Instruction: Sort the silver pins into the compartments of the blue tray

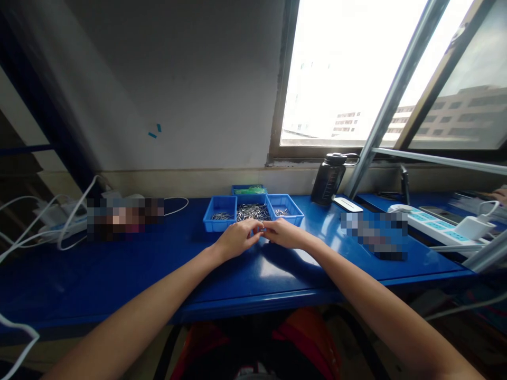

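My left hand [240,236] and my right hand [283,233] meet fingertip to fingertip just in front of the blue bins. Both hands have their fingers pinched together, and whatever is between them is too small to make out. Behind them, a middle bin holds a heap of small shiny metal pins [253,211]. The left blue bin [214,226] contains a smaller pile of similar metal pieces [222,216]. A few more pieces [281,212] lie inside the right blue bin [298,214]. At the back, another blue bin [236,188] has green material [253,189] in it.
A black bottle [328,180] stands at the back right, beside a metal post [390,100]. A white power strip [431,224] lies on the right. White cables [75,216] run over the left of the blue table [150,274]. Two pixelated patches hide things on both sides.
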A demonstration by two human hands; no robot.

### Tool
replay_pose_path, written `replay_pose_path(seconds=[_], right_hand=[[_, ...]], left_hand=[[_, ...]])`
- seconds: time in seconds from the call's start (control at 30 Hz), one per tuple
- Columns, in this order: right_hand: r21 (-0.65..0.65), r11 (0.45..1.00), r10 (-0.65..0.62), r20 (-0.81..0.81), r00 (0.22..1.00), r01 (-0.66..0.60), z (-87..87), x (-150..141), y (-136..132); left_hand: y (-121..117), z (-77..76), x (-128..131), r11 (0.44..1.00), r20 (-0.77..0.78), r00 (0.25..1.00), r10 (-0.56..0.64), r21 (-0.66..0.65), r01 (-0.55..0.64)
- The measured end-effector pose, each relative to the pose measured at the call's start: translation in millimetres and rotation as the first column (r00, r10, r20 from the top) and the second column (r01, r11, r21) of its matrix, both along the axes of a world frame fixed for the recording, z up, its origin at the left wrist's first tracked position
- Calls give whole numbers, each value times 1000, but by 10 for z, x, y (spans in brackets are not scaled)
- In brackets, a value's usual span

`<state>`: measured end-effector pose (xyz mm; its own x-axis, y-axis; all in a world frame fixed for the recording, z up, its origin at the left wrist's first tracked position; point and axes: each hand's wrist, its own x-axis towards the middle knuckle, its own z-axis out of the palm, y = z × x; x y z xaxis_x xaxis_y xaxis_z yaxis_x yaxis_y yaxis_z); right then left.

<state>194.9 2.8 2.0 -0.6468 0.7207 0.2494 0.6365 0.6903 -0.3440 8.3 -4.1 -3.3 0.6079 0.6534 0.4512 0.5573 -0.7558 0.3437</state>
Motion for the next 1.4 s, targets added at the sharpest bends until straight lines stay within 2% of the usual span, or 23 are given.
replay_pose_path(seconds=[0.17,0.43,0.6,0.7,0.83,0.9,0.93,1.03,1.2,1.4], right_hand=[[-14,1000,-18,3,1000,18,15,-5,-14],[76,991,-105,-73,992,111,64,59,23],[133,969,-184,-171,968,208,100,101,38],[183,918,-308,-228,924,351,133,170,72],[206,772,-537,-294,791,601,153,309,143],[193,720,-615,-269,741,667,143,357,171],[184,712,-633,-251,733,678,135,367,178],[161,768,-583,-223,781,619,112,336,172],[160,901,-369,-210,905,404,102,182,101],[138,954,-247,-138,959,265,85,99,59]], left_hand=[[-29,35,-25,999,-82,997,-9,37,12],[-28,103,-63,977,-112,973,203,89,-193],[25,30,-94,960,-276,922,270,10,-278],[42,-19,-100,943,-371,877,306,-6,-332],[51,-50,-92,919,-435,828,353,-4,-394],[52,-49,-88,907,-446,814,373,-11,-422],[52,-47,-87,903,-450,810,377,-19,-430],[50,-38,-85,896,-463,804,373,-44,-441],[48,-43,-86,893,-459,802,381,-42,-448],[42,-37,-88,896,-456,808,374,-46,-442]])
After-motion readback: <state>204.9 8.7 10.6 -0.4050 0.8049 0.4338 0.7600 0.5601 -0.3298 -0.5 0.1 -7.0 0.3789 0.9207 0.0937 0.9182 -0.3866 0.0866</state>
